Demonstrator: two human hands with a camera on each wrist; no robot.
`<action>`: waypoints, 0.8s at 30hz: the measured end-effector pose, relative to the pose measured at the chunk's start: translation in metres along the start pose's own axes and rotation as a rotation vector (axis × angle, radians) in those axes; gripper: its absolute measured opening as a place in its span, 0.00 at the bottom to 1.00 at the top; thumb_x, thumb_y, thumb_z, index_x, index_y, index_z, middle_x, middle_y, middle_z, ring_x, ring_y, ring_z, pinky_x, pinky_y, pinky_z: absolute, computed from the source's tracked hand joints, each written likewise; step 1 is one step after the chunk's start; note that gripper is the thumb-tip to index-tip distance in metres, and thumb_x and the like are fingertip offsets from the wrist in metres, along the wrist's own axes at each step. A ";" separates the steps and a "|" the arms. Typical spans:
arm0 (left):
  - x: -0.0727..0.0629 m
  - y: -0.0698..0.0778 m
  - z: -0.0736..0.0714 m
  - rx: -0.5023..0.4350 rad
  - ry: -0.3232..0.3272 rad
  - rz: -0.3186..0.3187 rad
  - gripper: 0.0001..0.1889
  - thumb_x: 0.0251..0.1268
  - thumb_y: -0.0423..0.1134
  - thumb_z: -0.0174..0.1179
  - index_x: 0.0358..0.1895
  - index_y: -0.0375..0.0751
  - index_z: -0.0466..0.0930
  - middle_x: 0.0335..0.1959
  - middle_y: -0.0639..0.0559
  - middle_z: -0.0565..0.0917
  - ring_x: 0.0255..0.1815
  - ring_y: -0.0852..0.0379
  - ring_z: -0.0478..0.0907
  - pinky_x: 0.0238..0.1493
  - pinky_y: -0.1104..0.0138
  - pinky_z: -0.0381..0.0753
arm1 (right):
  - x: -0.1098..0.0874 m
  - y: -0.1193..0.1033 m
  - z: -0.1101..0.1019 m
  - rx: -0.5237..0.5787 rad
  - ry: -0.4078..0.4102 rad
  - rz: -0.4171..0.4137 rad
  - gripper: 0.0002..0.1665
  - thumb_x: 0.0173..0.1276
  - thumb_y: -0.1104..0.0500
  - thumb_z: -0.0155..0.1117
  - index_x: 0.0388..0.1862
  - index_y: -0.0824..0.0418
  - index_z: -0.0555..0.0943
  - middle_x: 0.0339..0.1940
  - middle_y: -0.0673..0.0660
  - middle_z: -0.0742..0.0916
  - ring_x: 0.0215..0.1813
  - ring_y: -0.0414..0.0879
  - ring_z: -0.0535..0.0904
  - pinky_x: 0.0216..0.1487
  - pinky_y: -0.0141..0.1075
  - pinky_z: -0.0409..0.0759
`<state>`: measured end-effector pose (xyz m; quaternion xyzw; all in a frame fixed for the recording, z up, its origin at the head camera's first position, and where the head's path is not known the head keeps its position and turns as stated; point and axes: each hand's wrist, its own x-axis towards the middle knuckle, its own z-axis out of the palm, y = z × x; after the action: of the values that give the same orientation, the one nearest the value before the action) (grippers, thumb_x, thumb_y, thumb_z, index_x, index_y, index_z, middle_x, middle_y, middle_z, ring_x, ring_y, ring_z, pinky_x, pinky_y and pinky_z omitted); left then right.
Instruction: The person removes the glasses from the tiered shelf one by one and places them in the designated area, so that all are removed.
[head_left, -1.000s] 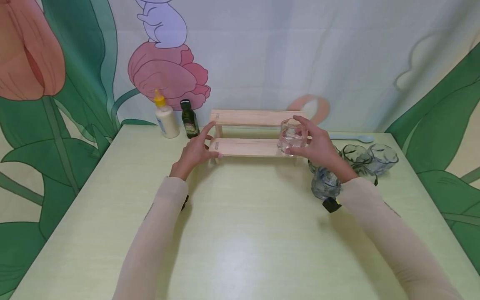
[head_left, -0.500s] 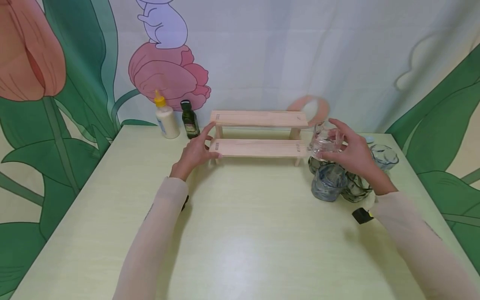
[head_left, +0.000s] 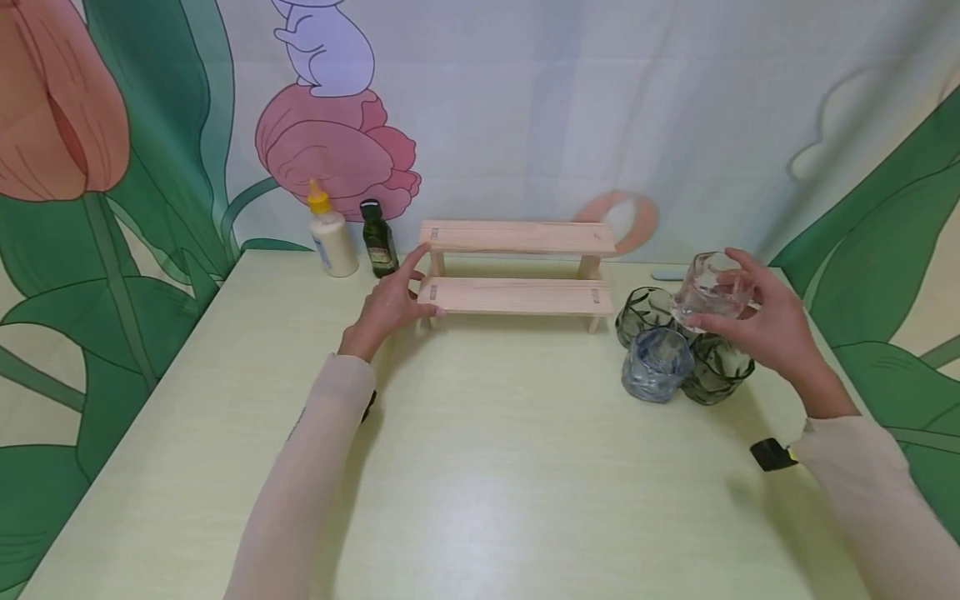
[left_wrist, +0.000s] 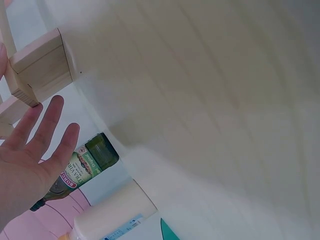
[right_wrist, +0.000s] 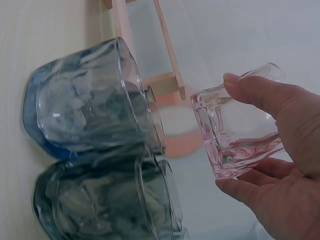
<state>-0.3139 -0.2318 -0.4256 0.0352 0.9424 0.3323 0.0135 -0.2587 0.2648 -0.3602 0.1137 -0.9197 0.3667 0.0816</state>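
A two-tier wooden rack (head_left: 516, 296) stands at the back of the table. My left hand (head_left: 386, 308) holds its left end, thumb at the lower board's front corner and index finger by the upper board. In the left wrist view the other fingers (left_wrist: 47, 125) extend fairly straight beside the wood. Over at the right, my right hand (head_left: 772, 321) grips a clear, faintly pink drinking glass (head_left: 705, 292) between thumb and fingers, tilted and raised above other glasses. Below it stand a blue glass (head_left: 657, 367) and two smoky green glasses, one in front (head_left: 717, 379) and one behind.
A white bottle with a yellow nozzle (head_left: 335, 242) and a dark green oil bottle (head_left: 380, 242) stand left of the rack. Part of a pale blue utensil (head_left: 669, 273) shows behind the glasses. A printed curtain (head_left: 510, 108) hangs along the table's back edge.
My right hand has carried the clear glass from the rack's right end to the right, over the other glasses. The left hand and the rack stay where they were.
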 end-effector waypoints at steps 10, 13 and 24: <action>0.000 -0.001 0.001 -0.006 0.003 0.008 0.57 0.54 0.46 0.76 0.79 0.73 0.42 0.69 0.42 0.75 0.55 0.41 0.80 0.53 0.47 0.79 | -0.017 0.026 -0.020 0.039 0.077 0.040 0.56 0.60 0.57 0.77 0.80 0.40 0.56 0.50 0.30 0.74 0.49 0.22 0.67 0.41 0.15 0.66; 0.000 -0.002 0.001 -0.008 0.000 0.011 0.57 0.54 0.46 0.76 0.79 0.73 0.42 0.69 0.42 0.75 0.55 0.41 0.80 0.52 0.48 0.80 | -0.021 0.031 -0.026 0.048 0.084 0.056 0.56 0.61 0.58 0.76 0.81 0.41 0.55 0.49 0.28 0.74 0.48 0.22 0.67 0.40 0.15 0.66; 0.000 -0.001 0.000 -0.010 -0.004 0.013 0.57 0.54 0.46 0.76 0.80 0.72 0.42 0.69 0.41 0.75 0.55 0.40 0.80 0.53 0.46 0.79 | -0.043 0.049 -0.040 0.029 0.114 0.129 0.56 0.62 0.55 0.75 0.81 0.38 0.53 0.47 0.22 0.73 0.46 0.24 0.67 0.40 0.15 0.64</action>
<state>-0.3135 -0.2329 -0.4258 0.0419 0.9405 0.3368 0.0136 -0.2282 0.3332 -0.3740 0.0341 -0.9137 0.3902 0.1084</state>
